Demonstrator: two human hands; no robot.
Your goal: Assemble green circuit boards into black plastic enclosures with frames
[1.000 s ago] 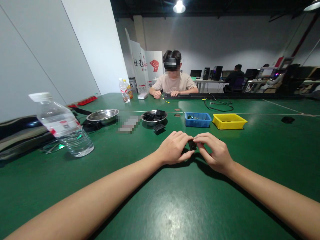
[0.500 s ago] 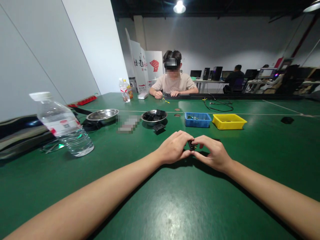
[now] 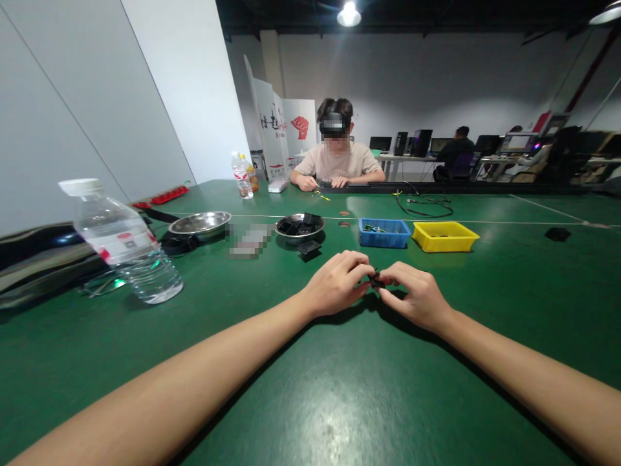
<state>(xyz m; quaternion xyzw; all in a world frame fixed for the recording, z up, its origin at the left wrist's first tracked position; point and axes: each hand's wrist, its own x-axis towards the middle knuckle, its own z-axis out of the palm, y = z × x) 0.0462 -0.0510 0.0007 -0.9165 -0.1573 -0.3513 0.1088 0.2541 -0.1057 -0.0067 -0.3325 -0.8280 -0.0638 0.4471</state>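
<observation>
Over the green table, a small black plastic part (image 3: 375,281) is held between the fingertips of both hands. My left hand (image 3: 337,285) pinches it from the left, fingers curled. From the other side, my right hand (image 3: 414,294) grips it with thumb and fingers. Much of the part is covered by the fingers, so its exact kind does not show. Beyond my left hand stands a metal bowl (image 3: 298,239) of black plastic pieces, with one black piece (image 3: 309,250) lying in front. A blue bin (image 3: 383,240) and a yellow bin (image 3: 445,244) with small parts sit beyond my right hand.
A water bottle (image 3: 129,243) leans at the left, near a metal dish (image 3: 200,224). Black cables (image 3: 427,207) lie at the back, and a black piece (image 3: 557,234) at the right. Across the green table (image 3: 310,388) sits another person (image 3: 337,158).
The black part has turned between my fingertips, and its brass-coloured bits no longer show clearly. A dark piece seen behind my right hand is out of sight. Both hands stay nearly in place.
</observation>
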